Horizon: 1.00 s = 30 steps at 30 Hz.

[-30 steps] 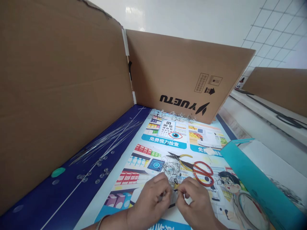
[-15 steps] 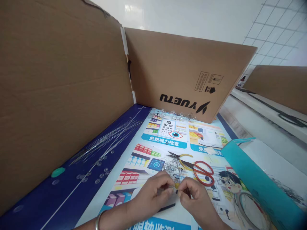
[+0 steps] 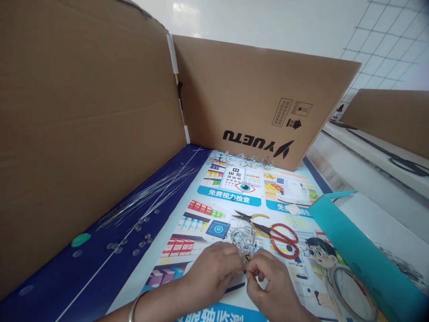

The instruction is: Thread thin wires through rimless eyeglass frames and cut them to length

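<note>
Low in the middle of the head view, my left hand (image 3: 214,268), with a bangle at its wrist, is closed in a pinch. Facing it, my right hand (image 3: 272,282) also pinches, thumb against forefinger. Their fingertips almost meet over a piece of thin wire with a tiny dark bit, mostly hidden by the fingers. Just beyond the fingertips lies a tangled heap of thin wire (image 3: 241,236). Past the heap are pliers with yellow handles (image 3: 250,218) and red-handled scissors (image 3: 280,237), both lying on the printed sheet.
Straight wires (image 3: 150,194) and clear beads (image 3: 137,227) lie on the blue strip at left, near a green disc (image 3: 81,240). At right are a teal box (image 3: 362,241) with wire pieces and a coil (image 3: 351,293). Cardboard panels (image 3: 261,98) stand behind and left; wire pieces (image 3: 246,159) lie below.
My left hand has turned over, its back now facing up and covering the wire more. My right fingers have shifted slightly and still pinch.
</note>
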Each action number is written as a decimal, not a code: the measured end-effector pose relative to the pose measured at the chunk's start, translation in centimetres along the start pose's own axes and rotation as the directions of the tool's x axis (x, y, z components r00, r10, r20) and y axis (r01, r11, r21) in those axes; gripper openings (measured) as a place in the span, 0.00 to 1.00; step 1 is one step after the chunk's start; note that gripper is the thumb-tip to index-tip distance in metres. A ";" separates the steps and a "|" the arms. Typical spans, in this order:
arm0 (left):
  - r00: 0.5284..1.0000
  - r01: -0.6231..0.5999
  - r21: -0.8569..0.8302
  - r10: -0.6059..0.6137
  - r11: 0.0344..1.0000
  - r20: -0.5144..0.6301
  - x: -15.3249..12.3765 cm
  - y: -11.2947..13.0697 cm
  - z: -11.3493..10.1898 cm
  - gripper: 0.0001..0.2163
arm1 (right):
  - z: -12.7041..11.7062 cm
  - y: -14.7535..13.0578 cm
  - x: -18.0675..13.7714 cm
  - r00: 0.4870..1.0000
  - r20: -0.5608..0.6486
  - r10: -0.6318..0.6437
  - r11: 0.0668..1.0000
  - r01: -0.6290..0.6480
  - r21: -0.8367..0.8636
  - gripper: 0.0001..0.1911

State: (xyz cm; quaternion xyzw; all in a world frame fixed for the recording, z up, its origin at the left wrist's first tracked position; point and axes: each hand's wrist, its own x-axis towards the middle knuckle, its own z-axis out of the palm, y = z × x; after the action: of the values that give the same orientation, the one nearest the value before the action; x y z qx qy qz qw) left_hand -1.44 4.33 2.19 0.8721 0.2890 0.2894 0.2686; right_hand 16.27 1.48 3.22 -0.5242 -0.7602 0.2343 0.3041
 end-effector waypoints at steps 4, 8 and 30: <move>1.000 -0.012 -0.093 0.011 0.996 -0.015 -0.1 0.0 0.0 0.10 | 0.0 0.0 0.0 0.997 -0.019 0.079 0.997 -0.079 0.003 0.08; 0.998 0.036 -0.243 -0.047 0.969 -0.037 -0.1 -0.1 0.1 0.12 | 0.1 0.4 0.3 0.994 -0.042 0.096 0.995 -0.096 0.011 0.07; 0.958 0.196 -0.571 -0.280 0.797 -0.063 0.2 -0.4 0.4 0.13 | -0.3 0.6 0.7 0.923 0.201 0.329 0.707 -0.381 0.595 0.04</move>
State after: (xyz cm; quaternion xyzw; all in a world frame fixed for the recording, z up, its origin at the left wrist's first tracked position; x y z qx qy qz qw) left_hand -1.24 4.62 1.72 0.6886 0.3176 0.3872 0.5245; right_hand 16.67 2.40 3.13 -0.5202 -0.5354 0.5471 0.3788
